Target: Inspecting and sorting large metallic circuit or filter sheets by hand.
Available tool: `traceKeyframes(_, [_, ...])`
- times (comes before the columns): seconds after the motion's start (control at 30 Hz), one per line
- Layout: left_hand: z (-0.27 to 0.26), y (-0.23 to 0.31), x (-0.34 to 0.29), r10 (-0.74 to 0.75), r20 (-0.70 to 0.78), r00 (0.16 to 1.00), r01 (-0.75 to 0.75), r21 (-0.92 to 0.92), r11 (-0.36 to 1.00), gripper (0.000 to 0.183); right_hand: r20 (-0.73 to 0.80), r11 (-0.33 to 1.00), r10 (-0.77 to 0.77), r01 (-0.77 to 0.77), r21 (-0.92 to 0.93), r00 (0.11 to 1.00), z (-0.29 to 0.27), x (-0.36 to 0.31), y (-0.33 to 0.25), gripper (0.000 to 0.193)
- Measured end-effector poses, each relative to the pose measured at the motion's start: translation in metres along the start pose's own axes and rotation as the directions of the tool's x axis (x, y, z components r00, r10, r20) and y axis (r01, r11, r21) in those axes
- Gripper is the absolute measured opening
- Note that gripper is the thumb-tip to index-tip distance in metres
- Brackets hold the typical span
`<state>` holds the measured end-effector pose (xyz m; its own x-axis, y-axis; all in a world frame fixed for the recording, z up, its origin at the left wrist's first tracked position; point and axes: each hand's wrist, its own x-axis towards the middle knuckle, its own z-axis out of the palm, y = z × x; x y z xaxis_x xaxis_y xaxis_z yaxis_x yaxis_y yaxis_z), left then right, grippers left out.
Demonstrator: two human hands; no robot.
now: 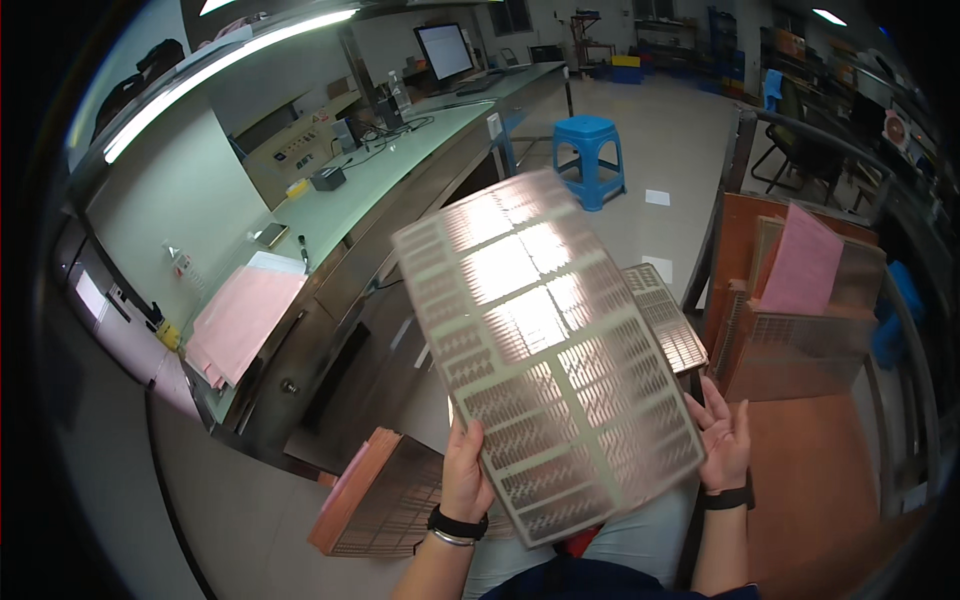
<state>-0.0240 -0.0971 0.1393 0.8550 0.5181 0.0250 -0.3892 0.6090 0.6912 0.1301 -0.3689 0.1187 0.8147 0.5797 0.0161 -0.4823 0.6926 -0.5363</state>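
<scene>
A large printed circuit board panel (540, 370), copper-toned with pale green strips and rows of small repeated patterns, is tilted up in front of me. My left hand (466, 470) is closed on its lower left edge, the thumb on the near face. Beside the lower right edge, my right hand (722, 440) has its palm turned up and its fingers apart; the panel's edge is against or very near it. Glare whitens the panel's upper middle. Past its right edge a second patterned panel (668, 318) shows, partly hidden by the first.
A stack of panels (375, 495) leans at the lower left. More boards and a pink sheet (803, 262) stand in a metal-framed rack (740, 150) on the right. Pink papers (245, 320) lie on the long workbench (390, 160). Farther off is a blue stool (588, 160).
</scene>
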Motion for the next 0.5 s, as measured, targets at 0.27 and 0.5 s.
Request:
traceKeyframes(0.27, [-0.017,0.0,-0.007,-0.233,0.077,0.969,0.226,0.085,0.97,0.054,-0.014,0.915,0.217,-0.209,-0.345,0.976,-0.018,0.023,0.027,0.045])
traceKeyframes(0.5, [-0.015,0.016,0.007,-0.13,0.202,0.971,0.153,-0.099,0.983,0.061,0.049,0.99,0.057,-0.05,-0.129,0.997,0.007,0.027,0.04,0.039])
